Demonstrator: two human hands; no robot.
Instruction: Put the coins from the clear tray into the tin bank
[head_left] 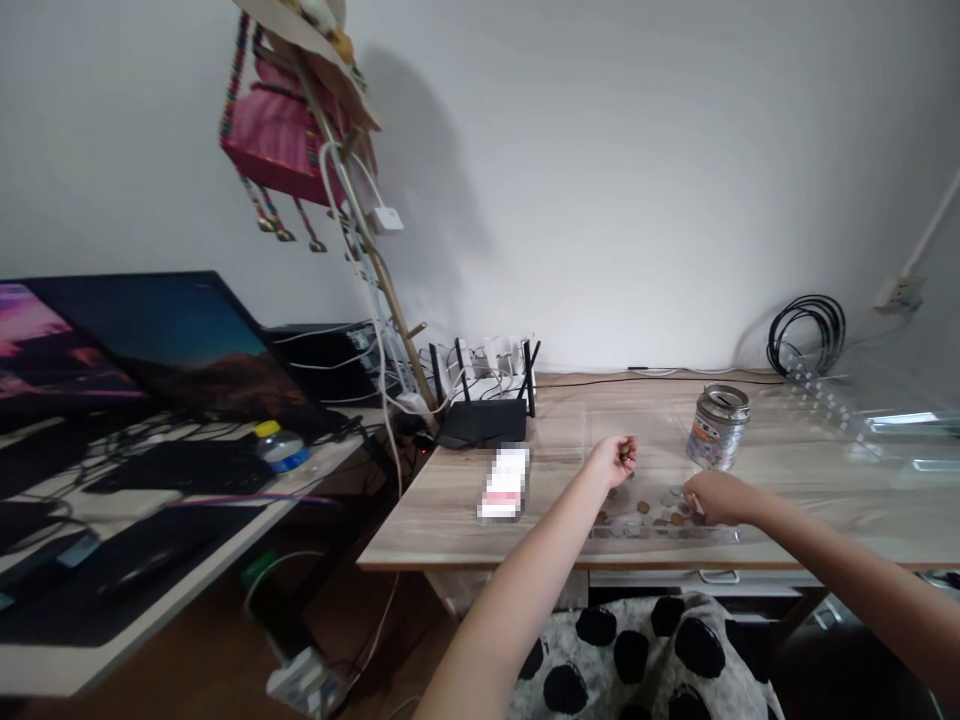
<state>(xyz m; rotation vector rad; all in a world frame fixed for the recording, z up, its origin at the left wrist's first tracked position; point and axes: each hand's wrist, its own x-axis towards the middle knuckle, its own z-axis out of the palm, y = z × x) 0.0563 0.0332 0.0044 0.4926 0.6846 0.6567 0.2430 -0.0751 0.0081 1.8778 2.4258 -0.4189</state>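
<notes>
My left hand (613, 460) is held above the left part of a shallow clear plastic tray (626, 420), its fingers curled around brass-coloured coins (625, 454). Lower and to the right, my right hand (716, 497) reaches down into the tray with its fingers drawn together among the coins. What its fingertips pinch, if anything, is hidden. Several loose coins (643, 508), some brass-coloured and some silvery, lie along the tray's near side. Just behind my right hand, a printed metal tin (718, 428) with a dark slot in its lid stands upright.
Left of the tray lie a phone (505, 485) and a black router (482, 422) with raised antennas. A coil of black cable (806, 335) is at the back right. On a second desk at left stand monitors (165, 345) and a yellow-capped bottle (281, 447).
</notes>
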